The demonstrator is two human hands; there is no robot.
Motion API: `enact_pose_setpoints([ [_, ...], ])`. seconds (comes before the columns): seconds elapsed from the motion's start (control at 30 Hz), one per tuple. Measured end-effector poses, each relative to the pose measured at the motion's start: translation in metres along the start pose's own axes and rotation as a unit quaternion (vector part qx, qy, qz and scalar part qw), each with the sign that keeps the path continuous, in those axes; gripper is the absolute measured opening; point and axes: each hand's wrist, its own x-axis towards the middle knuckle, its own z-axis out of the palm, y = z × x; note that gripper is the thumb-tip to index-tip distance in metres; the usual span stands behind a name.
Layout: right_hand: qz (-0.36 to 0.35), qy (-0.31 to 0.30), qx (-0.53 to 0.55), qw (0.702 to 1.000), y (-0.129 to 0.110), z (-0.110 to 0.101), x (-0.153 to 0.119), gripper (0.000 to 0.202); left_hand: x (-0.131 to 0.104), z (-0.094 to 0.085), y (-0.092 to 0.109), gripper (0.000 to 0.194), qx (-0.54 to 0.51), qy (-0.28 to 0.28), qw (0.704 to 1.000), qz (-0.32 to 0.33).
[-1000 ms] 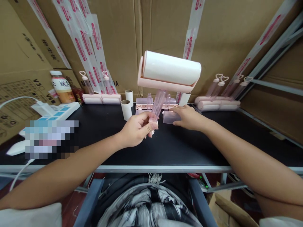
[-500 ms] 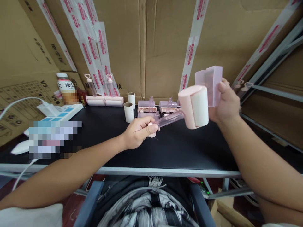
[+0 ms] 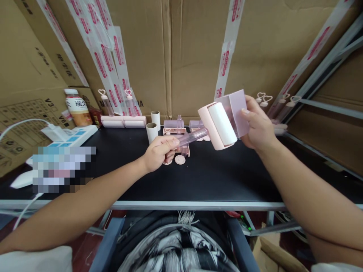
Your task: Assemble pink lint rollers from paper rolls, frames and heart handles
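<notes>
My left hand (image 3: 159,153) is closed round the clear purple handle of a pink lint roller (image 3: 211,126). A white roll (image 3: 223,124) sits in the lint roller's pink head, which is tilted above the table. Fingers of my right hand (image 3: 259,124) grip a translucent purple cover (image 3: 238,113), held close against the far side of the head; I cannot tell whether they touch. Below, behind my left hand, lie pink and purple lint roller parts (image 3: 174,130) and a pink round cap (image 3: 180,159). Two white cardboard-core rolls (image 3: 152,132) stand beside them.
Finished-looking lint rollers (image 3: 123,121) with heart-topped handles stand at the back left, near a drink bottle (image 3: 77,107). A power strip (image 3: 82,132) lies on the left. Cardboard (image 3: 195,56) walls the back; a metal rack (image 3: 329,113) is at the right.
The lint roller has turned so its white roll faces me more, and shifted left with my left hand. My right hand has brought the purple cover lower and left, against the head.
</notes>
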Motion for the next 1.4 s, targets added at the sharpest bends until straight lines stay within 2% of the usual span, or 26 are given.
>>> enact_pose_setpoints([
  [0.2,0.000,-0.016,-0.019,1.000,0.000,-0.002,-0.002,0.054,0.001,-0.001,0.000,0.043,-0.009,0.017,1.000,0.003],
  [0.4,0.000,-0.009,-0.098,0.995,0.004,0.001,-0.003,0.053,0.002,0.000,0.003,0.048,0.001,0.024,1.000,-0.002],
  [0.77,-0.008,-0.031,-0.137,0.990,0.007,0.006,-0.007,0.046,0.003,0.000,0.003,0.049,0.024,0.038,0.999,0.002],
  [0.97,0.012,-0.026,-0.085,0.996,0.010,0.007,-0.008,0.045,0.004,0.000,0.003,0.048,0.038,0.039,0.999,0.002],
  [1.2,0.006,-0.091,-0.035,0.995,0.016,0.017,-0.016,0.049,0.001,-0.002,-0.002,0.047,0.078,0.005,0.997,0.024],
  [1.4,-0.005,-0.110,-0.040,0.993,0.029,0.021,-0.020,0.056,-0.002,0.002,-0.002,0.044,0.089,-0.021,0.995,0.046],
])
